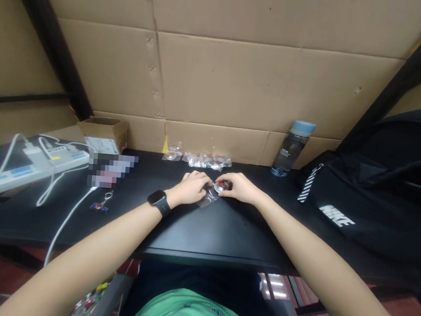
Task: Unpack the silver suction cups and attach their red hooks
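Low over the middle of the black table, my right hand [243,188] pinches a small round silvery piece with red and dark parts [219,187]; its exact kind is too small to tell. Just left of it, my left hand [189,186], a watch on its wrist, has its fingers closed on a clear plastic bag [209,199]. Bag and round piece meet between the hands, and I cannot tell whether the piece is partly inside. Beyond the hands, several similar clear packets [206,161] lie in a row, with a separate packet [173,153] to their left.
A water bottle [291,150] stands at the back right beside a black backpack [325,192]. On the left are an open cardboard box [104,131], a white power strip [20,176] with cables, a blurred-out object and a keychain [100,207]. A cardboard wall [224,90] closes the back.
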A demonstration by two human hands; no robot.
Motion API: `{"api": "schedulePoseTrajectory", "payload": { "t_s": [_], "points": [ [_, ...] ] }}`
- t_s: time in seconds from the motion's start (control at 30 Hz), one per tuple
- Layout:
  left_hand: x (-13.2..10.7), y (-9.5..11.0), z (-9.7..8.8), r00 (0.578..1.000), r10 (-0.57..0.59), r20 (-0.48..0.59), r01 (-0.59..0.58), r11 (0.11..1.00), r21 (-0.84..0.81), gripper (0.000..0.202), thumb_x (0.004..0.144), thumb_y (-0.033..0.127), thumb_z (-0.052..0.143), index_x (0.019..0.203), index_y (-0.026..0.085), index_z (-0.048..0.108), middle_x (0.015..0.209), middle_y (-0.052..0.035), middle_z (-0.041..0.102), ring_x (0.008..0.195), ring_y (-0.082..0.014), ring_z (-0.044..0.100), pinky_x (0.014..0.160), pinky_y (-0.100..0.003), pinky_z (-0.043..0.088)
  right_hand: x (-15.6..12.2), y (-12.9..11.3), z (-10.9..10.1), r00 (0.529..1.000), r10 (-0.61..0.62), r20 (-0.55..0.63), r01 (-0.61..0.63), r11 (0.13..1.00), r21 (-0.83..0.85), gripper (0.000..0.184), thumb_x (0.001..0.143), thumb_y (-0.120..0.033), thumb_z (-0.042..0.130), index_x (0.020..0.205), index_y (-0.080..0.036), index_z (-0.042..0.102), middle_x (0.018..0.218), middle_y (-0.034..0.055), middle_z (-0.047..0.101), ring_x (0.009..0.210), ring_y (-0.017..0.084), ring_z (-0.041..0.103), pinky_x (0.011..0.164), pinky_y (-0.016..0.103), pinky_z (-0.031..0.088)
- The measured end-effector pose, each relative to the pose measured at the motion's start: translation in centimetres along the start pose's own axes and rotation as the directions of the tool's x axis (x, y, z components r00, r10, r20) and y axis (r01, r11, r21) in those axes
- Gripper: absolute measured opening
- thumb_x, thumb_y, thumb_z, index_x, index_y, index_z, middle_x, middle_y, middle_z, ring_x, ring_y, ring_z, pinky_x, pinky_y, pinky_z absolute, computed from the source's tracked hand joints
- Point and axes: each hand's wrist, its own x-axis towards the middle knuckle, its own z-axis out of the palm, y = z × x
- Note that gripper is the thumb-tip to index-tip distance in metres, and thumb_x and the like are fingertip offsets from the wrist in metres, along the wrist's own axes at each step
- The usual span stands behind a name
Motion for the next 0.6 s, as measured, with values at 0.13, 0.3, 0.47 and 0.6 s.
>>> {"api": "schedulePoseTrajectory", "payload": {
  "t_s": [0.13,0.3,0.47,0.6],
  "points": [
    [0.29,0.07,0.35,1.0,-0.004,-0.019,0.004,1.0,0.01,0.031,0.092,0.016,0.044,0.114,0.029,0.062,0.116,-0.0044,0.062,0.111,-0.0253,0.052,0.095,-0.042,0.041,0.04,0.08,0.09,1.0,0.016,0.007,-0.016,0.999,0.034,0.04,0.071,-0.028,0.086,0.109,-0.021,0.075,0.093,0.0019,0.076,0.078,0.016,0.066,0.073,0.025,0.046],
    [0.5,-0.25,0.54,0.999,0.017,-0.033,-0.017,1.0,-0.011,0.032,0.104,0.035,0.033,0.114,0.029,0.063,0.112,-0.005,0.061,0.107,-0.0255,0.052,0.093,-0.044,0.04,0.06,0.36,0.1,0.999,0.041,0.006,-0.041,0.997,0.062,0.042,0.072,-0.033,0.085,0.11,-0.02,0.074,0.092,0.0023,0.075,0.075,0.016,0.065,0.071,0.025,0.047],
    [0.5,-0.42,0.43,0.999,0.026,-0.043,-0.027,0.999,-0.022,0.021,0.099,0.035,0.047,0.109,0.03,0.065,0.111,-0.005,0.061,0.107,-0.027,0.052,0.093,-0.044,0.039,0.02,0.49,0.03,0.999,0.053,0.006,-0.053,0.996,0.076,0.042,0.072,-0.034,0.084,0.11,-0.02,0.074,0.09,0.0027,0.075,0.074,0.016,0.064,0.071,0.026,0.047],
    [0.49,-0.38,0.28,0.999,0.007,-0.045,-0.008,0.999,-0.04,0.018,0.094,0.032,0.054,0.107,0.029,0.066,0.112,-0.0053,0.061,0.108,-0.0274,0.052,0.093,-0.044,0.04,0.03,0.4,0.02,0.999,0.053,-0.004,-0.052,0.996,0.071,0.04,0.072,-0.034,0.085,0.108,-0.02,0.074,0.09,0.0029,0.075,0.074,0.015,0.064,0.07,0.025,0.046]
  ]
}}
